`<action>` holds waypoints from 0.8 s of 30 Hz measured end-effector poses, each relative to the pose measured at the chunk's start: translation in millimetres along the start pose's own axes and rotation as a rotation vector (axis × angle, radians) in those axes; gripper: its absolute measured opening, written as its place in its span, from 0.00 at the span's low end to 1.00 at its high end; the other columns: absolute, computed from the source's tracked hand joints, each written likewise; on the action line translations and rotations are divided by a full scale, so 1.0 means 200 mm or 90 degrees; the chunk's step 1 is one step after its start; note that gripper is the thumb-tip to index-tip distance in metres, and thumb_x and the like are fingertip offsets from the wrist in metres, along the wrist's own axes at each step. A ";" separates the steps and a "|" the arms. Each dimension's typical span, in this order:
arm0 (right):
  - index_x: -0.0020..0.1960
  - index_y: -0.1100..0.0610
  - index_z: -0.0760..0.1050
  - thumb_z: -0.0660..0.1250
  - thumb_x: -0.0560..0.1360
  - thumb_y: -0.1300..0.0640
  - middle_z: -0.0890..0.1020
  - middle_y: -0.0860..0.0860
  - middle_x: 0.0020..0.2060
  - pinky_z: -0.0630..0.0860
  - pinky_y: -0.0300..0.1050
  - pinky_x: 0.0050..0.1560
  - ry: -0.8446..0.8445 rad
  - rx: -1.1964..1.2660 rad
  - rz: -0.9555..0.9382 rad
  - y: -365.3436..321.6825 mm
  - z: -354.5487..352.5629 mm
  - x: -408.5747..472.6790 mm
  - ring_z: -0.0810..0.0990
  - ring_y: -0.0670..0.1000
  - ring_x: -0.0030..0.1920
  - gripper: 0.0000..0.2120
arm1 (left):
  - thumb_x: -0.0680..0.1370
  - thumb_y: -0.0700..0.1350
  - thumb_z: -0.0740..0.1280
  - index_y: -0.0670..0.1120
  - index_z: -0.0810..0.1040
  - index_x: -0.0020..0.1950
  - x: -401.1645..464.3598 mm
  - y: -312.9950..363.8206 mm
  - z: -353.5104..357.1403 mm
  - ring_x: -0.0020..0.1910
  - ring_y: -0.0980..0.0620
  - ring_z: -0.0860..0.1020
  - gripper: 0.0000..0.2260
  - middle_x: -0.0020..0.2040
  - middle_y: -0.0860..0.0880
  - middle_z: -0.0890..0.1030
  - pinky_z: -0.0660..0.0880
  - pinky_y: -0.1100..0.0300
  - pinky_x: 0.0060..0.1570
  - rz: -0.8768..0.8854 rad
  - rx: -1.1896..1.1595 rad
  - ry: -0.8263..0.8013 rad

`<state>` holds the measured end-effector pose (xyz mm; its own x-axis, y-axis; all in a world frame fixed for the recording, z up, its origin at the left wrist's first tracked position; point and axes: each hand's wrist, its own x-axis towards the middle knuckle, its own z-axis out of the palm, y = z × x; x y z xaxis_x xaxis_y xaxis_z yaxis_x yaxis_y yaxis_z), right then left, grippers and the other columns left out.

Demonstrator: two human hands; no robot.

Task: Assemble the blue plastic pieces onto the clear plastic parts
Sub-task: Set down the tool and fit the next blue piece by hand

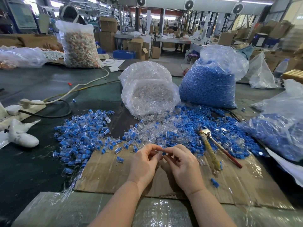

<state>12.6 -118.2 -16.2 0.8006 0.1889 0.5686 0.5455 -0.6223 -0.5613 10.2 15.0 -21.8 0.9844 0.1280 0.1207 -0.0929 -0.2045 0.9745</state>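
- Lay flat under both hands, at six o'clock: a cardboard sheet (105,174) on a dark table (29,169).
- Stood at one o'clock: a bag of blue pieces (208,86), bulging.
- Slumped at twelve o'clock, mouth tipped toward the viewer: a bag of clear parts (149,94).
- Spread at nine o'clock: a heap of assembled pieces (82,133), blue in clear.
- Met at centre above the cardboard: left hand (144,163) and right hand (182,166), fingertips touching.
- Pinched in left fingertips: a clear part (157,152).
- Pinched in right fingertips, pressed against it: a blue piece (164,153).
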 end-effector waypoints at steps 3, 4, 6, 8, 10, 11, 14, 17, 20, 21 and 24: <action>0.47 0.55 0.81 0.71 0.71 0.62 0.78 0.45 0.39 0.76 0.42 0.41 0.004 -0.002 -0.002 0.00 0.00 0.00 0.75 0.44 0.39 0.06 | 0.75 0.38 0.67 0.50 0.79 0.45 0.00 0.01 0.00 0.40 0.54 0.81 0.07 0.40 0.50 0.82 0.80 0.57 0.44 0.000 -0.003 -0.004; 0.47 0.55 0.81 0.71 0.71 0.62 0.78 0.45 0.39 0.76 0.42 0.41 0.005 -0.003 -0.001 0.00 0.01 0.00 0.75 0.43 0.39 0.06 | 0.75 0.38 0.67 0.50 0.79 0.45 0.00 0.01 0.00 0.40 0.54 0.81 0.07 0.40 0.50 0.82 0.80 0.57 0.43 -0.001 -0.007 -0.005; 0.47 0.54 0.81 0.71 0.71 0.61 0.77 0.45 0.39 0.76 0.41 0.40 0.003 -0.001 0.001 0.00 0.01 0.00 0.75 0.43 0.39 0.06 | 0.75 0.38 0.67 0.50 0.79 0.44 0.00 0.01 0.00 0.39 0.55 0.80 0.07 0.39 0.50 0.82 0.80 0.59 0.42 0.002 -0.005 -0.004; 0.47 0.54 0.81 0.71 0.71 0.61 0.77 0.44 0.39 0.76 0.41 0.40 0.000 -0.003 0.001 0.01 0.01 0.00 0.75 0.43 0.39 0.06 | 0.75 0.38 0.67 0.51 0.79 0.44 0.00 0.01 0.00 0.38 0.56 0.80 0.08 0.38 0.51 0.82 0.79 0.62 0.40 0.008 -0.001 0.003; 0.47 0.54 0.81 0.71 0.71 0.62 0.77 0.45 0.39 0.75 0.41 0.40 0.000 -0.006 -0.002 0.01 0.01 0.00 0.75 0.43 0.39 0.06 | 0.75 0.38 0.68 0.51 0.79 0.43 0.00 0.01 0.00 0.38 0.55 0.80 0.07 0.37 0.50 0.82 0.79 0.63 0.40 0.004 -0.009 0.005; 0.47 0.54 0.81 0.71 0.71 0.62 0.77 0.45 0.39 0.75 0.40 0.40 0.001 -0.006 -0.004 0.01 0.01 0.00 0.75 0.43 0.39 0.06 | 0.75 0.38 0.68 0.51 0.79 0.43 0.00 0.01 0.00 0.38 0.55 0.80 0.07 0.37 0.50 0.82 0.79 0.62 0.40 0.002 -0.011 0.004; 0.47 0.54 0.81 0.71 0.71 0.62 0.77 0.44 0.38 0.73 0.38 0.40 0.007 -0.002 -0.006 0.01 0.01 0.00 0.74 0.42 0.38 0.06 | 0.75 0.38 0.68 0.50 0.79 0.43 0.00 0.01 0.00 0.37 0.57 0.80 0.07 0.37 0.51 0.82 0.79 0.62 0.40 0.003 -0.006 0.001; 0.47 0.54 0.81 0.71 0.71 0.61 0.77 0.44 0.38 0.73 0.37 0.40 0.005 0.000 -0.006 0.02 0.01 0.00 0.74 0.42 0.38 0.06 | 0.75 0.38 0.68 0.51 0.79 0.43 0.00 0.01 0.00 0.36 0.59 0.80 0.07 0.37 0.52 0.81 0.78 0.64 0.39 0.010 0.002 0.000; 0.48 0.54 0.81 0.71 0.71 0.61 0.78 0.45 0.39 0.75 0.40 0.40 -0.003 -0.008 -0.011 0.01 0.01 0.00 0.75 0.43 0.38 0.06 | 0.74 0.38 0.68 0.51 0.78 0.43 0.00 0.01 0.00 0.37 0.58 0.80 0.08 0.38 0.51 0.81 0.79 0.63 0.40 0.012 0.012 0.003; 0.48 0.54 0.81 0.72 0.71 0.60 0.78 0.46 0.39 0.76 0.41 0.40 -0.002 -0.012 -0.010 0.01 0.01 0.00 0.75 0.44 0.39 0.06 | 0.74 0.38 0.68 0.51 0.78 0.43 0.00 0.01 0.00 0.38 0.57 0.80 0.08 0.38 0.50 0.81 0.79 0.62 0.41 0.012 0.017 0.003; 0.50 0.56 0.80 0.73 0.70 0.58 0.78 0.46 0.41 0.76 0.45 0.45 0.014 -0.028 0.018 0.00 0.01 0.01 0.76 0.46 0.42 0.09 | 0.74 0.39 0.68 0.50 0.78 0.44 0.00 0.02 0.00 0.40 0.57 0.79 0.06 0.40 0.51 0.81 0.78 0.64 0.43 0.008 0.028 0.002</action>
<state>13.4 -116.7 -15.8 0.8094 0.1544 0.5666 0.5113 -0.6597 -0.5507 8.9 14.9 -18.5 0.9827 0.1286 0.1331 -0.0980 -0.2486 0.9636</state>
